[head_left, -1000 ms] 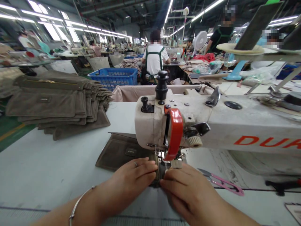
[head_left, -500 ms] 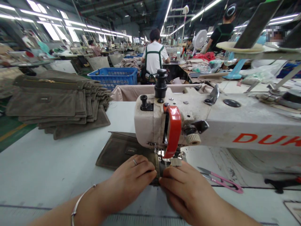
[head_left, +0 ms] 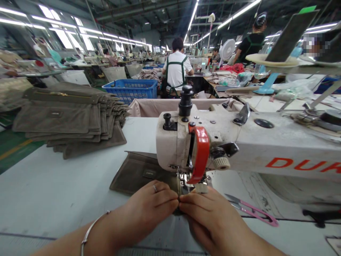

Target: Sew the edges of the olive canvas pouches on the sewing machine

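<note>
A dark olive-brown fabric panel (head_left: 133, 174) with a small label patch lies flat on the table, its right edge under the needle area of a white sewing machine (head_left: 170, 142). My left hand (head_left: 149, 208), with a ring and a bracelet, rests on the panel and pinches its right edge near the front corner. My right hand (head_left: 207, 213) grips the same edge from the other side, fingertips meeting those of the left. Both hands are just in front of the presser foot, which the red guard (head_left: 201, 153) partly hides. The fingers cover the pinched corner.
Similar panels with zips form a stack (head_left: 69, 113) at the left. Pink-handled thread snips (head_left: 258, 213) lie right of my right hand. Behind the machine are a fabric-lined bin (head_left: 149, 108) and a blue crate (head_left: 133, 89). A co-worker in a white shirt (head_left: 177, 65) sits ahead.
My right fingertips have moved slightly left and up to meet my left fingertips at the panel's edge. The whole view has shifted a little; the panel stays under the machine.
</note>
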Tool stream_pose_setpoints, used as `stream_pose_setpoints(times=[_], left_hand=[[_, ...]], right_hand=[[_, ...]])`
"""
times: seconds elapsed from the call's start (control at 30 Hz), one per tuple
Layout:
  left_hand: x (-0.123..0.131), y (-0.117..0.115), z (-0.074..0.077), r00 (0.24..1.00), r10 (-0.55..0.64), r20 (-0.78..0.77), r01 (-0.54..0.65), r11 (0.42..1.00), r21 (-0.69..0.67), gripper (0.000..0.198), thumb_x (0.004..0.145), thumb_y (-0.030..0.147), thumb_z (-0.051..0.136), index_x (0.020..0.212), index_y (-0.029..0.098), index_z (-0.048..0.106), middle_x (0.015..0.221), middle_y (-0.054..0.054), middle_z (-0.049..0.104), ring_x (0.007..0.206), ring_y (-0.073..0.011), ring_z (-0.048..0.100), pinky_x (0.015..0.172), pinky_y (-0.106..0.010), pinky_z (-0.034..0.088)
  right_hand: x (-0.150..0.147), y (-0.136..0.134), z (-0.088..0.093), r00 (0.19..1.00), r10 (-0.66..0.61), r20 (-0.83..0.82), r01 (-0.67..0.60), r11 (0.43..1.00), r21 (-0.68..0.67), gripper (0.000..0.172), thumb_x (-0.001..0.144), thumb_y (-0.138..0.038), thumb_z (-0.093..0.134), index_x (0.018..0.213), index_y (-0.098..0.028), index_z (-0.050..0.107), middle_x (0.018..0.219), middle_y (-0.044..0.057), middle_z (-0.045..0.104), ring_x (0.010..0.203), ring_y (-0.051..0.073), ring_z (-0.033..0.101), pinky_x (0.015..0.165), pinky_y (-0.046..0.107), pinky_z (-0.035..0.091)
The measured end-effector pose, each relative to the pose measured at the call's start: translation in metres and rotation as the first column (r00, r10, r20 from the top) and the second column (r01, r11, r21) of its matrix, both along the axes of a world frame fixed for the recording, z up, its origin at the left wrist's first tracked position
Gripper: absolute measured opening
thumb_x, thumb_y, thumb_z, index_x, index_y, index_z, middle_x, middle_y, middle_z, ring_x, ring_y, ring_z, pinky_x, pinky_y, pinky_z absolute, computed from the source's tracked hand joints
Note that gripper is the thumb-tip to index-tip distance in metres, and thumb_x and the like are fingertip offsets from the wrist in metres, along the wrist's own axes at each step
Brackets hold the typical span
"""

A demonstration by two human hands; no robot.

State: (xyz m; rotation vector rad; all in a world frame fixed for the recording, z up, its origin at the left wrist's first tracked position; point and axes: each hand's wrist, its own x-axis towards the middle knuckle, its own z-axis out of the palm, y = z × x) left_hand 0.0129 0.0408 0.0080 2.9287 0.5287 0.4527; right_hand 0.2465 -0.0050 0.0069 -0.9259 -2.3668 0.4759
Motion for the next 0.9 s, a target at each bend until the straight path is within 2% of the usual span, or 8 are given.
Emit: stream_pose_setpoints(times=[0.1,0.33,0.47,0.57,0.7,0.9], left_hand=[[-0.002,0.001,-0.003,0.998,-0.054,-0.01,0.054,0.999,0.002,0.02,0.096,0.008,0.048,0.114,0.015,0.057,0.106,-0.006,0.066,0.1,-0.0178,0.059,0.098,-0.034,0.046],[0.001,0.015,-0.006,0.999,0.002,0.048,-0.003,1.0,0.019,0.017,0.1,0.01,0.044,0.106,0.013,0.06,0.108,-0.005,0.068,0.1,-0.0166,0.061,0.098,-0.032,0.048],[0.005,0.031,-0.004,0.998,0.021,0.054,-0.018,0.998,-0.068,0.016,0.099,0.011,0.048,0.103,0.017,0.062,0.106,-0.001,0.069,0.101,-0.013,0.061,0.1,-0.027,0.045],[0.007,0.044,-0.005,0.999,0.024,0.048,-0.02,0.997,-0.075,0.016,0.099,0.011,0.048,0.099,0.018,0.063,0.102,-0.001,0.069,0.1,-0.0132,0.063,0.102,-0.027,0.044],[0.01,0.055,-0.007,0.994,0.064,0.086,-0.059,0.997,-0.055,0.013,0.098,0.013,0.053,0.096,0.019,0.064,0.1,0.001,0.071,0.099,-0.0138,0.065,0.103,-0.027,0.043],[0.011,0.06,-0.01,0.983,0.154,0.103,-0.154,0.988,-0.005,0.011,0.096,0.014,0.059,0.097,0.019,0.068,0.106,0.0,0.071,0.106,-0.0159,0.062,0.104,-0.027,0.042]], right_hand=[[-0.002,0.001,-0.002,1.0,-0.026,-0.011,0.026,1.0,0.016,0.045,0.084,-0.005,0.048,0.124,-0.024,0.055,0.114,0.001,0.067,0.099,0.022,0.058,0.089,0.042,0.047],[-0.005,0.002,-0.005,0.994,-0.111,-0.011,0.111,0.992,0.064,0.043,0.084,-0.006,0.048,0.123,-0.022,0.056,0.122,0.004,0.064,0.108,0.024,0.057,0.092,0.042,0.05],[-0.008,0.005,-0.01,0.98,-0.183,0.073,0.18,0.983,0.045,0.042,0.085,-0.01,0.048,0.125,-0.019,0.056,0.121,0.01,0.062,0.107,0.028,0.056,0.091,0.047,0.052],[-0.009,0.007,-0.015,0.962,-0.233,0.141,0.232,0.972,0.019,0.044,0.088,-0.013,0.046,0.131,-0.018,0.053,0.12,0.013,0.06,0.105,0.029,0.058,0.086,0.048,0.054],[-0.011,0.009,-0.018,0.947,-0.27,0.174,0.269,0.963,0.029,0.045,0.089,-0.016,0.044,0.134,-0.018,0.051,0.122,0.016,0.058,0.103,0.03,0.059,0.083,0.049,0.055],[-0.012,0.009,-0.02,0.936,-0.305,0.178,0.299,0.952,0.062,0.041,0.089,-0.017,0.045,0.129,-0.016,0.055,0.114,0.016,0.061,0.1,0.031,0.06,0.081,0.05,0.055]])
